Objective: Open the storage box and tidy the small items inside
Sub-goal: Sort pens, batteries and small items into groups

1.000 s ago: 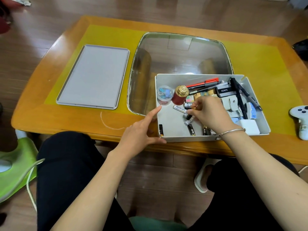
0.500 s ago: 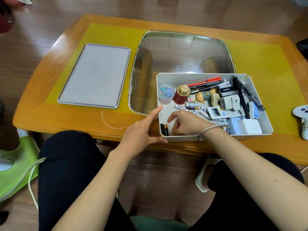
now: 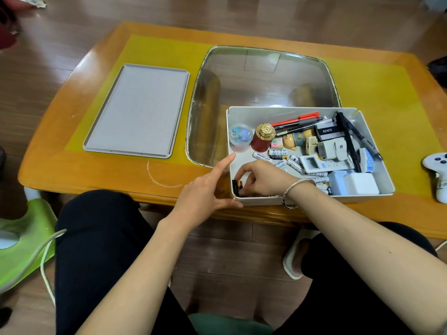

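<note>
White storage box sits open on the table's near edge, crowded with batteries, pens.

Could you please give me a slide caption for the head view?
Right hand lines up batteries in the open storage box, steadied by the left hand.

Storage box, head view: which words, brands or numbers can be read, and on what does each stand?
"BENTE": black case at the back of the storage box.
"Heybright": white batteries mid-box.
Print on the black batteries, remote control and game controller: too small to read.
</note>
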A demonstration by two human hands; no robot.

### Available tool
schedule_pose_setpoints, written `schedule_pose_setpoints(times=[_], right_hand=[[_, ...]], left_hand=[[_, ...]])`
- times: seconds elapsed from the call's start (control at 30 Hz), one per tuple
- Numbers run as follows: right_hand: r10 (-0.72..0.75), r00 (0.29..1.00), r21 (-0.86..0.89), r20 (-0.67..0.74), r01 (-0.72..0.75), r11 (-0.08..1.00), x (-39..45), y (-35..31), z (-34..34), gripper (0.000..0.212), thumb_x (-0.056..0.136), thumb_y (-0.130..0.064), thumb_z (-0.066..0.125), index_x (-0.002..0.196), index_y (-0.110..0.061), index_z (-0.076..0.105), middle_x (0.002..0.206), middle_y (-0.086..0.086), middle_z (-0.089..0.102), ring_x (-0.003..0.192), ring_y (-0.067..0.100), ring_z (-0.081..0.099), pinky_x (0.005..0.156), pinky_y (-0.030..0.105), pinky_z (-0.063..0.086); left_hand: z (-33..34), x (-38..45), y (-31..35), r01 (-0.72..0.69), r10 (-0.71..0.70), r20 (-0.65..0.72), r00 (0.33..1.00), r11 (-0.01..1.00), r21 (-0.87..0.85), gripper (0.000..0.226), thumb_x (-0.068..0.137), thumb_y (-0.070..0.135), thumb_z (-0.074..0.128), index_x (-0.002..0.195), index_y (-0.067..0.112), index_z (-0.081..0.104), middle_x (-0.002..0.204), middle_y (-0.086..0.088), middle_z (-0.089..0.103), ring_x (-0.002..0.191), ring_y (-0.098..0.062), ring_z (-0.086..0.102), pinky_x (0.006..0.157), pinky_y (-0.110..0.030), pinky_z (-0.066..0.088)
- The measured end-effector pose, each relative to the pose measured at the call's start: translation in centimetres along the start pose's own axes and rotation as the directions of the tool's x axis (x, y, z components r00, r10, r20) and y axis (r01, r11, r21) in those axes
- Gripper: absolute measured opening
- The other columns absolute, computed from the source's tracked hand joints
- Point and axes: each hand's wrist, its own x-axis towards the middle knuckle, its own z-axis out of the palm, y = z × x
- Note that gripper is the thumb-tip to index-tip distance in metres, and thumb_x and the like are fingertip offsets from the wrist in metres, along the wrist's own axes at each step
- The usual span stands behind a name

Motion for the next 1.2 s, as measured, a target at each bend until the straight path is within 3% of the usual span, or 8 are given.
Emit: schedule_pose_setpoints(times=[0.2,0.5,0.6,0.73,0.87,1.03,1.1,1.2], right_hand=[[-0.002,1.000,0.029,-0.010,0.002,1.000,0.1,0.3,0.0,0.027,0.078,-0.013,0.075,0.102,-0.020,0.064,0.074,0.000,0.072,0.070,0.013,0.069,0.075,0.030,0.055],[-0.059,0.998,-0.031,0.015,0.059,0.998,0.1,0.5,0.0,0.039,0.078,-0.010,0.074,0.115,-0.021,0.063,0.079,0.000,0.074,0.072,0.008,0.068,0.077,0.026,0.054],[-0.036,0.997,0.051,-0.072,0.040,0.998,-0.4,0.6,-0.6,0.034,0.080,-0.013,0.073,0.111,-0.019,0.060,0.070,0.002,0.072,0.060,0.010,0.068,0.061,0.023,0.057],[0.075,0.941,0.117,-0.329,-0.039,0.992,-1.5,1.9,-2.7,0.013,0.080,-0.016,0.074,0.087,-0.011,0.065,0.064,0.004,0.065,0.043,0.006,0.059,0.040,0.011,0.043],[0.173,0.963,-0.046,-0.204,-0.186,0.981,-2.4,2.8,-3.2,0.020,0.075,-0.029,0.078,0.068,-0.014,0.066,0.049,-0.005,0.061,0.035,-0.001,0.051,0.033,0.010,0.036],[0.226,0.959,-0.275,-0.168,-0.266,0.924,-1.7,2.5,-2.1,0.037,0.065,-0.046,0.080,0.065,-0.011,0.068,0.060,0.001,0.064,0.062,0.015,0.060,0.061,0.028,0.051],[0.207,0.962,-0.375,-0.178,-0.261,0.890,-1.3,2.0,-1.7,0.037,0.064,-0.044,0.080,0.063,-0.012,0.062,0.063,0.001,0.057,0.068,0.020,0.058,0.065,0.032,0.052],[0.183,0.966,-0.437,-0.183,-0.247,0.865,-1.1,1.6,-1.2,0.037,0.066,-0.030,0.077,0.056,-0.014,0.046,0.061,0.002,0.046,0.062,0.022,0.051,0.054,0.026,0.041]], left_hand=[[0.0,0.0,-0.1,0.006,-0.006,0.002,1.000,1.000,0.004,0.110,0.060,0.064,0.069,0.130,0.070,-0.015,0.132,0.005,0.058,0.102,-0.016,0.062,0.074,-0.023,0.044],[0.1,-0.1,0.0,0.008,-0.007,-0.014,1.000,0.999,0.034,0.108,0.060,0.066,0.066,0.129,0.070,-0.018,0.132,0.004,0.058,0.107,-0.019,0.062,0.077,-0.028,0.048],[0.1,-0.2,0.0,0.015,-0.015,-0.008,1.000,1.000,0.016,0.108,0.059,0.065,0.066,0.133,0.068,-0.013,0.132,0.004,0.059,0.109,-0.020,0.061,0.080,-0.031,0.049],[0.1,-0.2,-0.1,0.026,-0.026,0.000,1.000,1.000,-0.002,0.109,0.061,0.063,0.070,0.137,0.064,-0.008,0.133,0.006,0.057,0.113,-0.019,0.059,0.084,-0.036,0.051],[0.1,-0.2,0.0,0.030,-0.030,0.002,1.000,1.000,0.002,0.109,0.063,0.061,0.071,0.138,0.063,-0.009,0.136,0.006,0.055,0.116,-0.020,0.057,0.086,-0.037,0.050],[0.1,-0.2,0.1,0.038,-0.038,0.008,0.999,0.999,-0.009,0.109,0.062,0.061,0.070,0.138,0.061,-0.007,0.136,0.006,0.055,0.116,-0.021,0.058,0.086,-0.037,0.051],[0.1,-0.2,0.1,0.037,-0.037,0.012,0.999,0.999,-0.012,0.107,0.058,0.066,0.064,0.138,0.062,-0.008,0.135,0.006,0.056,0.115,-0.021,0.058,0.085,-0.037,0.051],[0.1,-0.2,0.0,0.034,-0.034,0.012,0.999,0.999,-0.007,0.106,0.056,0.069,0.060,0.137,0.063,-0.008,0.133,0.005,0.057,0.112,-0.020,0.060,0.084,-0.036,0.052]])
